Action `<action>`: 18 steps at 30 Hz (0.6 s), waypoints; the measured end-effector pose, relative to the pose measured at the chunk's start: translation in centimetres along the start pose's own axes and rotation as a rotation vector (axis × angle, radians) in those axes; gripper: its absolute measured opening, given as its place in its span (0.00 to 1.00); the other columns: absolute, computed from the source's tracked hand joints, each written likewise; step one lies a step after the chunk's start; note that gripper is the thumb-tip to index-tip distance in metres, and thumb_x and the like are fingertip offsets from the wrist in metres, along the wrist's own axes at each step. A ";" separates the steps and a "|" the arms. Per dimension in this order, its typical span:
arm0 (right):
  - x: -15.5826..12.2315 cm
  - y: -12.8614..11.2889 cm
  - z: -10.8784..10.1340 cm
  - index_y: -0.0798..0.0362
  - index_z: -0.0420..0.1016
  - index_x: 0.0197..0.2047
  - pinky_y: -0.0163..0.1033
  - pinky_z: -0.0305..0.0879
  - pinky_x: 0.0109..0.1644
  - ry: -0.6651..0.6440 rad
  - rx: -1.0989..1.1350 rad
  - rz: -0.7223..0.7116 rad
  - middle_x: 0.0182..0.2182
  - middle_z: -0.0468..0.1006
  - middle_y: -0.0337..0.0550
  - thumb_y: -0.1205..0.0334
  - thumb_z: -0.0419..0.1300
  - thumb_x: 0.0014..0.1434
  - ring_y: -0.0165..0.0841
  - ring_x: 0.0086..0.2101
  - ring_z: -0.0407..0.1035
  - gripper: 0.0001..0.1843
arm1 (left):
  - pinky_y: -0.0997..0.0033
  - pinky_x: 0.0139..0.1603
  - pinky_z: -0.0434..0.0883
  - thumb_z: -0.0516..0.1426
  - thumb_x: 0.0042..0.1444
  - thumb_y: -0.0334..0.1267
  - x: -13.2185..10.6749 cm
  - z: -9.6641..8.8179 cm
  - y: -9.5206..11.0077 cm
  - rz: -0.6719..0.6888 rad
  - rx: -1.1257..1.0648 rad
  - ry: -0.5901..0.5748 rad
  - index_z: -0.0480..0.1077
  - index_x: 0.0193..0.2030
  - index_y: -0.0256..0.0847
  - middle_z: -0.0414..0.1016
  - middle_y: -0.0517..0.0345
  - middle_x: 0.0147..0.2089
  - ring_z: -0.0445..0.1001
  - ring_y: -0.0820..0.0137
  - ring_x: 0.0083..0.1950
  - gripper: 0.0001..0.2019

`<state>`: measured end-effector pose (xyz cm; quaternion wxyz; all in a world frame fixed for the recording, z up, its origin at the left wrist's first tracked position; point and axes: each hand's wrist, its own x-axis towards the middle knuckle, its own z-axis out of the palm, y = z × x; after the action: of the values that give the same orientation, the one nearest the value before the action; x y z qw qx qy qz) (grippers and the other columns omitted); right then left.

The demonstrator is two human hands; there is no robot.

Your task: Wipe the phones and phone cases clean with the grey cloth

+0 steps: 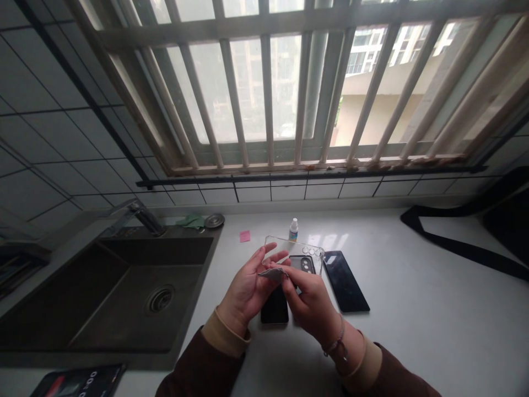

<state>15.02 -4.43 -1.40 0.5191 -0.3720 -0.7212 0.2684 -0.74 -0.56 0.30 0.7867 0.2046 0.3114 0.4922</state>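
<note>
My right hand pinches a small grey cloth between thumb and fingers. My left hand is palm up with its fingers spread, and the cloth lies against it or just over it. Beyond the fingers is a clear phone case with round camera openings; whether the left hand touches it I cannot tell. A black phone lies on the counter below the hands, partly hidden by them. Behind the right hand shows a dark phone case with camera holes.
A dark flat rectangular panel lies to the right. A small white-capped bottle stands behind, with a pink note left of it. A sink with a faucet fills the left. A black strap lies far right.
</note>
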 end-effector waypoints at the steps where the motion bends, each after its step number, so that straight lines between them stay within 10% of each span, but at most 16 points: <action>1: 0.0 -0.1 0.0 0.47 0.81 0.62 0.44 0.77 0.60 0.005 0.009 -0.001 0.53 0.86 0.46 0.65 0.55 0.74 0.41 0.53 0.81 0.19 | 0.51 0.62 0.77 0.60 0.70 0.43 0.0 0.0 0.0 0.029 0.031 0.009 0.71 0.61 0.38 0.81 0.36 0.58 0.84 0.53 0.55 0.17; 7: 0.0 -0.1 -0.9 0.49 0.84 0.55 0.43 0.80 0.50 0.263 0.081 0.130 0.46 0.88 0.48 0.56 0.54 0.76 0.42 0.44 0.83 0.18 | 0.71 0.37 0.80 0.63 0.67 0.41 0.5 -0.6 0.4 0.244 0.332 0.148 0.77 0.53 0.34 0.85 0.41 0.43 0.85 0.64 0.37 0.13; 11: 0.3 0.6 -2.1 0.50 0.84 0.54 0.45 0.79 0.52 0.517 0.064 0.231 0.47 0.87 0.48 0.53 0.54 0.76 0.43 0.46 0.81 0.19 | 0.76 0.29 0.74 0.66 0.64 0.45 -0.1 -0.7 1.1 0.110 0.467 -0.010 0.79 0.48 0.32 0.84 0.42 0.35 0.81 0.68 0.27 0.15; 18: 0.6 0.6 -2.1 0.49 0.83 0.58 0.48 0.76 0.60 0.214 0.165 0.123 0.52 0.86 0.48 0.54 0.53 0.77 0.43 0.52 0.81 0.19 | 0.75 0.29 0.74 0.64 0.65 0.43 -0.8 -0.4 0.9 0.013 0.439 -0.147 0.80 0.46 0.32 0.84 0.44 0.35 0.79 0.69 0.28 0.13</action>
<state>17.06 -3.62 -0.85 0.6045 -0.3981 -0.6128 0.3171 -1.89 -0.86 0.83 0.7409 0.4080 0.3515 0.4013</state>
